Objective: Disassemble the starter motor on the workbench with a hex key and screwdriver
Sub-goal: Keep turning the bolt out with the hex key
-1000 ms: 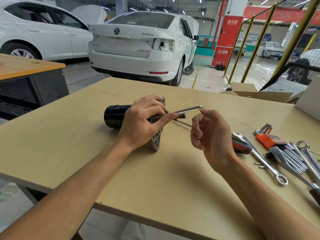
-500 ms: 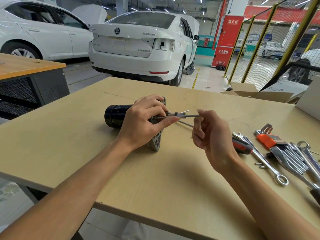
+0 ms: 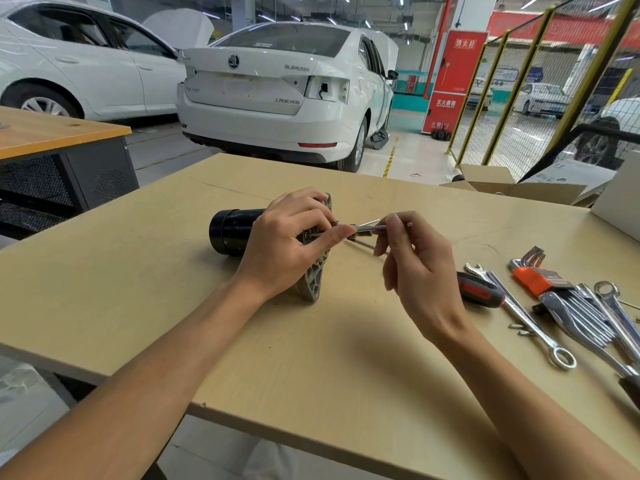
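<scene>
A: Where do we have the starter motor (image 3: 239,233)?

B: It lies on its side on the workbench (image 3: 173,289), nearer the far edge than the near one and a little left of the middle. Our left hand (image 3: 287,247) curls over it where the black cylinder meets the grey end plate (image 3: 317,275), with the thumb stretched out to the right along the tool.

A: And the right hand (image 3: 412,268)?

B: It sits just to the right of the motor, fingers bent, pinching the hex key (image 3: 370,228) near its outer end. The key runs roughly level from those fingers to the plate, where the left thumb lies against it. We cannot tell whether its tip sits in a screw head; the fingers cover that spot.

A: What are the parts like?

B: The motor body is a smooth, glossy black drum. The end plate is dull grey cast metal, roughly triangular, pierced with openings, standing on edge with its point toward the near edge. The hex key is a thin bright steel rod. A second thin rod (image 3: 363,244) slants out from the plate beneath it.

A: And the rest of the workbench?

B: Pale wood-look board, matt. Toward the right edge lie a screwdriver (image 3: 479,289) with a ribbed black-and-red handle, a long chrome spanner (image 3: 530,323), a hex key set (image 3: 535,273) in an orange holder, and a fan of polished spanners (image 3: 588,320). Small loose metal pieces (image 3: 519,329) rest beside the long spanner.
</scene>
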### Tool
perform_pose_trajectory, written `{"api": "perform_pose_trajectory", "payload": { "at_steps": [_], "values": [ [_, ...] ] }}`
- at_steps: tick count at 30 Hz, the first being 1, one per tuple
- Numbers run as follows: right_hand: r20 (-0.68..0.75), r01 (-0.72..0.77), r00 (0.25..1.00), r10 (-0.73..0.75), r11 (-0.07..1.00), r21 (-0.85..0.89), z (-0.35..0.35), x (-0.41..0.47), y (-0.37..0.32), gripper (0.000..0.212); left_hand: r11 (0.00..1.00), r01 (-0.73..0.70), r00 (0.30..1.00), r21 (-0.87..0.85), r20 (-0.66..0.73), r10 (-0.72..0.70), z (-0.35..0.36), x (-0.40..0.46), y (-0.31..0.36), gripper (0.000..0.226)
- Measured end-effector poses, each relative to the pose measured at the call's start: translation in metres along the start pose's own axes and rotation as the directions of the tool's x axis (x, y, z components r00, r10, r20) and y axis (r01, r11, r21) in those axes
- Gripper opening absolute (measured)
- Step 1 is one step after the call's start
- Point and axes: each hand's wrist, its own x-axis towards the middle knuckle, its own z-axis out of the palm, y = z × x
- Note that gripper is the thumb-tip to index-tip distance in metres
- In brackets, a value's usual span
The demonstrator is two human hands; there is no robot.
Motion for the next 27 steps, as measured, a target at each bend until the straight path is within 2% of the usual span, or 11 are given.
{"api": "perform_pose_trajectory", "payload": {
  "at_steps": [5,10,15,18,21,25,27],
  "values": [
    [0.043,-0.072,0.997,0.067,0.986,0.152,-0.0005,-0.0011,-0.0048,0.054,1.0,-0.009,1.0,0.008,-0.003,0.009,0.0005,-0.0001,-0.0001,0.042],
    [0.054,-0.111,0.993,0.102,0.974,0.196,-0.003,-0.0008,-0.0057,0.028,1.0,-0.013,1.0,0.012,-0.007,0.013,0.0005,-0.0001,0.0,0.045],
    [0.008,-0.155,0.987,0.157,0.962,0.224,-0.0034,0.0026,-0.0041,0.038,1.0,-0.018,1.0,0.002,-0.012,0.018,0.0005,-0.0004,0.0009,0.045],
    [-0.013,-0.185,0.982,0.19,0.966,0.183,-0.0024,0.0038,-0.0008,0.035,1.0,-0.015,1.0,-0.009,-0.023,0.015,0.0011,0.0001,0.0022,0.046],
    [-0.027,-0.282,0.957,0.29,0.947,0.154,-0.0024,0.0047,0.0033,0.026,1.0,-0.013,1.0,0.001,-0.023,0.013,0.0013,-0.0003,0.0024,0.048],
    [0.062,-0.422,0.904,0.422,0.865,0.272,-0.0061,0.0076,0.0001,0.06,0.999,-0.029,0.999,0.013,-0.027,0.029,0.0009,-0.0003,0.0018,0.046],
    [0.127,-0.446,0.894,0.429,0.831,0.333,-0.0078,0.0081,-0.0037,0.064,0.999,-0.044,0.999,0.02,-0.031,0.045,0.0014,-0.0005,0.0007,0.045]
  ]
}}
